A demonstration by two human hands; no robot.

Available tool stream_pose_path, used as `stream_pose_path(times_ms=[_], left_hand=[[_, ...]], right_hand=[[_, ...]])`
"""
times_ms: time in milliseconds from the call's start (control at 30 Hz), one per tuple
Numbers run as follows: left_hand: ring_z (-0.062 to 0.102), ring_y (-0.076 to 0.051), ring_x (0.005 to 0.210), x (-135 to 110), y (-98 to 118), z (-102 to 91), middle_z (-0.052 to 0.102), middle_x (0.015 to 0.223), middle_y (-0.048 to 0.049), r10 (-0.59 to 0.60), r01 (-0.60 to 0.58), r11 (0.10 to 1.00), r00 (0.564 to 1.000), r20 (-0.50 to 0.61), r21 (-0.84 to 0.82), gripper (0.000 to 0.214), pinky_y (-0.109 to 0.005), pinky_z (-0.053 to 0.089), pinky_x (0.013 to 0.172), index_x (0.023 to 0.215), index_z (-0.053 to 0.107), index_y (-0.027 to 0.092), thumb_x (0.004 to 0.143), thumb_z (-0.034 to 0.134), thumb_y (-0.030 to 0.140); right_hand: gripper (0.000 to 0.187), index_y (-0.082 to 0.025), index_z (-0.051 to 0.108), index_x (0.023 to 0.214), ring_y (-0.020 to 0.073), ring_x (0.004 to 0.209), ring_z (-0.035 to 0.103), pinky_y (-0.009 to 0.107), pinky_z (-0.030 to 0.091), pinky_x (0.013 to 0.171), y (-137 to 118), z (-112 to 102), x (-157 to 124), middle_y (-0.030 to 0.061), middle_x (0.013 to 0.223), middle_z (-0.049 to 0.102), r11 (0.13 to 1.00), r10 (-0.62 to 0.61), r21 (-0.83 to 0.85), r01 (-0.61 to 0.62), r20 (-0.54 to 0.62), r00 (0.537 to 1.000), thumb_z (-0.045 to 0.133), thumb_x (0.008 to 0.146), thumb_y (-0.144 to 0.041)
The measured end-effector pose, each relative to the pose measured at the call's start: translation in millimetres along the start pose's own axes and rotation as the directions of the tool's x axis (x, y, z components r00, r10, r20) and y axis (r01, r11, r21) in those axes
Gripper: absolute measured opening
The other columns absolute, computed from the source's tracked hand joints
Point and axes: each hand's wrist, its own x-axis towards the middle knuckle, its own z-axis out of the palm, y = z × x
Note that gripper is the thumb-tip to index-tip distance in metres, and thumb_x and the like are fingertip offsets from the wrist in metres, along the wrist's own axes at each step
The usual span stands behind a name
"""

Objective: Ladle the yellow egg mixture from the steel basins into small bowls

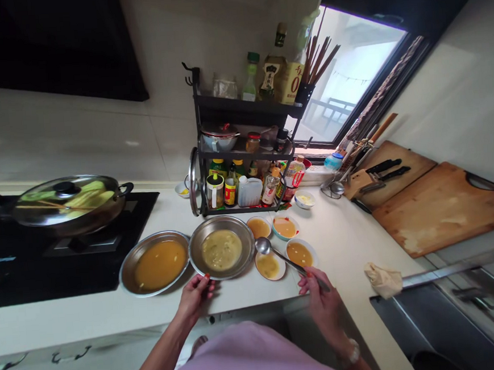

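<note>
My left hand (pixel 196 294) grips the near rim of a steel bowl (pixel 221 247) that holds pale yellow-green soup. My right hand (pixel 319 293) is closed on the handle of a metal ladle (pixel 278 255). The ladle's bowl hovers just above a small white bowl (pixel 270 266) of yellow liquid. Three more small bowls (pixel 299 253) of orange-yellow liquid stand around it. A wider steel plate (pixel 159 263) of orange liquid sits to the left of the steel bowl.
A lidded wok (pixel 71 204) with chopsticks on it stands on the black hob (pixel 43 263) at left. A black spice rack (pixel 245 156) with bottles stands behind the bowls. Wooden chopping boards (pixel 440 204) with knives lie at right, beside a crumpled cloth (pixel 383 278) and the sink (pixel 445 317).
</note>
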Motion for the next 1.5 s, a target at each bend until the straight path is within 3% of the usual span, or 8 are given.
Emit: stream_pose_path(times_ms=[167,300,433,533,667,1200,1500], left_hand=[[0.055,-0.007,0.048,2.0,-1.8,-2.8,0.065,0.060,-0.0010,-0.006,0.006,1.000,1.000,-0.006,0.016,0.028,-0.015,0.045,0.042,0.064,0.055,0.013,0.063,0.079,0.026],[0.056,-0.007,0.049,3.7,-2.9,-4.4,0.065,0.061,-0.0015,0.000,0.001,1.000,1.000,-0.014,0.028,0.026,-0.016,0.046,0.043,0.064,0.054,0.013,0.065,0.078,0.024],[0.057,-0.007,0.049,3.0,-2.0,-4.1,0.066,0.062,-0.0022,0.001,-0.001,1.000,1.000,-0.008,0.029,0.023,-0.016,0.046,0.043,0.065,0.054,0.013,0.068,0.075,0.022],[0.056,-0.007,0.049,2.4,-0.7,-2.8,0.066,0.062,-0.0025,-0.004,0.004,1.000,1.000,-0.016,0.029,0.020,-0.015,0.045,0.042,0.066,0.055,0.013,0.069,0.074,0.018],[0.056,-0.007,0.047,2.1,0.8,-0.7,0.066,0.061,-0.0026,-0.013,0.013,1.000,1.000,-0.019,0.026,0.019,-0.015,0.044,0.041,0.066,0.054,0.013,0.071,0.072,0.016],[0.055,-0.007,0.047,0.8,1.2,1.7,0.065,0.060,-0.0019,-0.001,0.001,1.000,1.000,-0.005,0.007,0.021,-0.015,0.044,0.041,0.065,0.055,0.013,0.066,0.076,0.020],[0.056,-0.008,0.048,0.9,-0.4,0.8,0.065,0.061,-0.0027,0.000,0.000,1.000,1.000,-0.010,0.000,0.019,-0.015,0.044,0.040,0.065,0.055,0.013,0.070,0.072,0.018]], right_hand=[[0.029,-0.019,0.063,0.097,0.0140,0.056,0.059,0.026,0.052,0.055,26.5,-24.7,-10.6,0.0046,0.075,0.065,0.988,-0.048,-0.142,0.060,0.084,0.995,0.047,0.088,-0.041],[0.032,-0.019,0.065,0.093,0.0154,0.058,0.061,0.026,0.052,0.052,44.9,-25.2,-19.2,0.0078,0.082,0.066,0.991,-0.015,-0.130,0.033,0.137,0.991,0.048,0.087,-0.045],[0.037,-0.017,0.062,0.093,0.0153,0.046,0.056,0.027,0.048,0.047,49.9,-16.4,-21.5,0.0025,0.061,0.063,0.985,0.172,-0.015,-0.172,-0.002,0.985,0.051,0.083,-0.051],[0.037,-0.017,0.058,0.091,0.0157,0.043,0.054,0.027,0.045,0.043,48.2,-12.9,-18.0,-0.0001,0.054,0.061,0.938,0.337,0.126,-0.322,-0.122,0.934,0.055,0.079,-0.052],[0.034,-0.018,0.057,0.089,0.0158,0.045,0.055,0.026,0.043,0.042,43.1,-14.9,-12.1,-0.0001,0.054,0.062,0.886,0.438,0.244,-0.394,-0.160,0.885,0.061,0.075,-0.049],[0.029,-0.016,0.057,0.087,0.0128,0.045,0.053,0.022,0.042,0.042,8.8,-16.2,4.8,-0.0020,0.053,0.060,0.864,0.425,0.367,-0.346,-0.160,0.891,0.064,0.075,-0.041],[0.029,-0.018,0.055,0.086,0.0128,0.043,0.053,0.022,0.042,0.039,-6.7,25.1,18.8,-0.0026,0.053,0.059,0.878,0.355,0.378,-0.294,-0.102,0.930,0.064,0.075,-0.043]])
